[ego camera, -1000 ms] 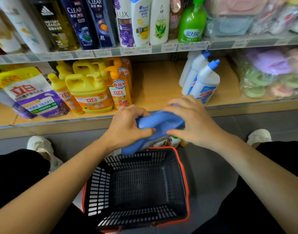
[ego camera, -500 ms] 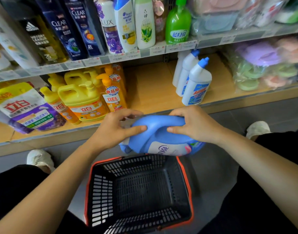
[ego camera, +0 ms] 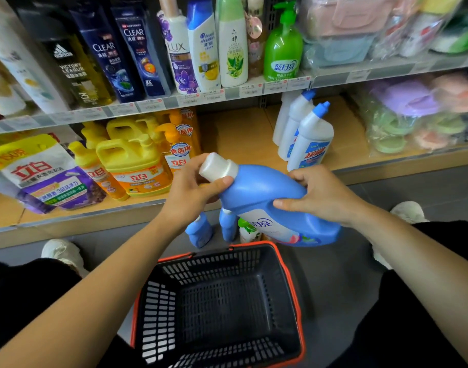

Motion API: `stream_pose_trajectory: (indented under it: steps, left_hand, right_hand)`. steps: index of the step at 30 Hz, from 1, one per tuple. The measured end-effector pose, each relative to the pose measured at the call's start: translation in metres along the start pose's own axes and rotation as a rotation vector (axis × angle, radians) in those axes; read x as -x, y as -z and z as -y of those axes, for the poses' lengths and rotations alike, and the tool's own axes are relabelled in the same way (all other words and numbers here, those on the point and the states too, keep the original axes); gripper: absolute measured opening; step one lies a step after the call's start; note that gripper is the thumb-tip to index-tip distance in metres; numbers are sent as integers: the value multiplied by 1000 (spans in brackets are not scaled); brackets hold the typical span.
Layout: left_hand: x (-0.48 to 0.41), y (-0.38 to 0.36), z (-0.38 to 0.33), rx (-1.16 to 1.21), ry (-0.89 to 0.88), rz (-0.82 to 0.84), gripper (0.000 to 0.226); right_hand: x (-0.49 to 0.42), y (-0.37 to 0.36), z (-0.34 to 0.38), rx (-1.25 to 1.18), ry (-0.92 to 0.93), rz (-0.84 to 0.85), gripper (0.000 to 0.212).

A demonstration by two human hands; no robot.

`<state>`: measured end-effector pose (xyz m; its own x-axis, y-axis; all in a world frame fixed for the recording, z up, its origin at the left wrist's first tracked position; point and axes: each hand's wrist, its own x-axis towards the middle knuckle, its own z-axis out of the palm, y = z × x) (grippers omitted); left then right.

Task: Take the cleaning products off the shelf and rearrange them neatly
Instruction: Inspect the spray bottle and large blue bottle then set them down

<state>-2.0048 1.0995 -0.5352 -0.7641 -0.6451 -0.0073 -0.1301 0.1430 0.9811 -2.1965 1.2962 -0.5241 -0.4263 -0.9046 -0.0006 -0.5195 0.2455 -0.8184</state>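
Your left hand (ego camera: 193,192) pinches the cap, right hand (ego camera: 318,195) grips the jug (ego camera: 264,192)'s handle; it lies tilted, cap upper-left.

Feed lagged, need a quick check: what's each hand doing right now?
Left hand: grips the blue detergent bottle at its white-capped neck.
Right hand: grips the same bottle, mid-body.

I look down a shop aisle, plain grey floor (ego camera: 333,282) below, a wooden lower shelf board (ego camera: 241,134) edged with a metal front strip (ego camera: 402,162), a grey upper shelf rail (ego camera: 387,73) carrying small price labels (ego camera: 250,88), soft even light throughout
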Motion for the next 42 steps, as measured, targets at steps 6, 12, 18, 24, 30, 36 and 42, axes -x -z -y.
stream_pose_trajectory:
  steps: [6,12,18,24,30,36,42]
  left_hand:
    - [-34,-22,-23,-77,-142,34,52]
    - [-85,-18,-26,-151,-304,-31,59]
    - [-127,-15,7,-271,-319,-138,61]
    - [-161,-16,35,-378,-270,-99,64]
    - [-166,-13,36,-346,-243,-20,81]
    - [-136,14,45,-557,-303,14,52]
    - [-116,64,42,-936,-503,-294,34]
  right_hand:
    - [-6,14,-9,-124,-143,-53,38]
    - [-55,21,-16,-106,-113,-158,34]
    - [-129,7,-55,-83,-149,-137,18]
    - [-169,-21,-104,-101,-226,-75,36]
    - [-187,-38,-123,-239,-247,-181,33]
    - [-195,-59,-115,-270,-324,-420,35]
    - [-209,-75,-96,71,-467,-524,63]
